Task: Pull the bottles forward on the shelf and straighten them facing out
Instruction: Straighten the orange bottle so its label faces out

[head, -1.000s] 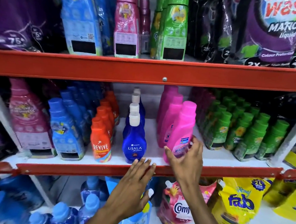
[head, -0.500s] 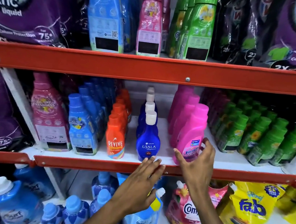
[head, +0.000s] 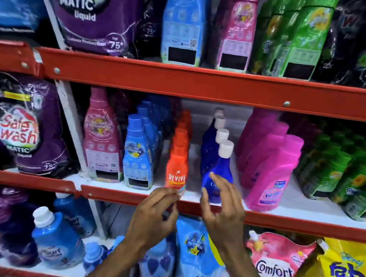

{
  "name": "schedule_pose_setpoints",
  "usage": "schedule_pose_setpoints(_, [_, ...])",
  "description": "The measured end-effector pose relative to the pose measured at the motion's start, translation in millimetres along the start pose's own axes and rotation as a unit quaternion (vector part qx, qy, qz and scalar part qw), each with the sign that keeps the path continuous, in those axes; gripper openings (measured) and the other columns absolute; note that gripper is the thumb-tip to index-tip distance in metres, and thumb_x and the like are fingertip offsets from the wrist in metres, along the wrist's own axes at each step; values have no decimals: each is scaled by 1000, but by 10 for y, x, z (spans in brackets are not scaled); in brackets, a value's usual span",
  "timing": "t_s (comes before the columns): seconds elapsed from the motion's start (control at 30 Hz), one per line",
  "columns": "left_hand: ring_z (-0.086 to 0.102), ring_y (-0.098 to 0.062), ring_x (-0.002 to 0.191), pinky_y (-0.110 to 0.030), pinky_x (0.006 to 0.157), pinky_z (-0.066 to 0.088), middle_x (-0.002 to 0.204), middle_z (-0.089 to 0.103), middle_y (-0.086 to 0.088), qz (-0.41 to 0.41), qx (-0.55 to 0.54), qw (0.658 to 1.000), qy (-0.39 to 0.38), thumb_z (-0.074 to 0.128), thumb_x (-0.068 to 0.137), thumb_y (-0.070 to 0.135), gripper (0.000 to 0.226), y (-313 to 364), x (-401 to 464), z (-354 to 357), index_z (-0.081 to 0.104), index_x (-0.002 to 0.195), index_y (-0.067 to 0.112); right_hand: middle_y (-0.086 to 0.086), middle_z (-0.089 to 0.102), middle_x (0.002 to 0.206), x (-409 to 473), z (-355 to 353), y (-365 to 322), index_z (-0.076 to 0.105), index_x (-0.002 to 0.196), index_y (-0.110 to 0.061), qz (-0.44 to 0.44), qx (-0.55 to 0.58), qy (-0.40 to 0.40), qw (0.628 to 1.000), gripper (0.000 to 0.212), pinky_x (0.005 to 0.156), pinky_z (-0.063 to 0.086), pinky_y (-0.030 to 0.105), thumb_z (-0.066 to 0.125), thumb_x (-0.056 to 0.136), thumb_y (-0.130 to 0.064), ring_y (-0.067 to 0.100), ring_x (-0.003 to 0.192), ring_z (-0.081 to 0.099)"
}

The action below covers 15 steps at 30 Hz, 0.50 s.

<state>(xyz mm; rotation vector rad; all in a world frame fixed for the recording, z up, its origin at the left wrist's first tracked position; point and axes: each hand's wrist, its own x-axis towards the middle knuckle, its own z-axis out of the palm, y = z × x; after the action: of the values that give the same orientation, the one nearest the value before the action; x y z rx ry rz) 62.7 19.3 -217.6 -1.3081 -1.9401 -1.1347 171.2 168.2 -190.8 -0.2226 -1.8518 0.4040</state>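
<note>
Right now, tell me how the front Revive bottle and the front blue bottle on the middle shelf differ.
The Revive bottle is orange with an orange cap; the blue bottle is deep blue with a white cap. The Revive bottle stands upright with its label fully showing; the blue bottle leans, its label partly hidden by the right hand. The left hand is at the Revive bottle's base. Both head their rows at the shelf's front edge.

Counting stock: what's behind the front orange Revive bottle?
Behind the front Revive bottle a row of orange bottles runs back, only caps and shoulders visible. The count and labels are hidden.
</note>
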Motion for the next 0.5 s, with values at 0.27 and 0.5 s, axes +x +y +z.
schedule_pose_setpoints(0.27, [65,-8,109,1,100,36,121,73,0,-176,-43,983,-10,76,87,17,42,-98,86,-89,66,128,19,9,67,137,-40,358,-296,52,146,-11,210,7,-185,960,55,101,50,34,67,94,-21,28,119,68])
schedule_pose_setpoints(0.5, [74,-17,103,-34,96,60,118,77,-7,-220,-59,974,-8,81,87,19,53,-147,219,-62,63,136,9,-1,81,105,73,430,-303,66,128,-20,251,41,-214,943,37,88,59,35,60,94,-7,14,96,76])
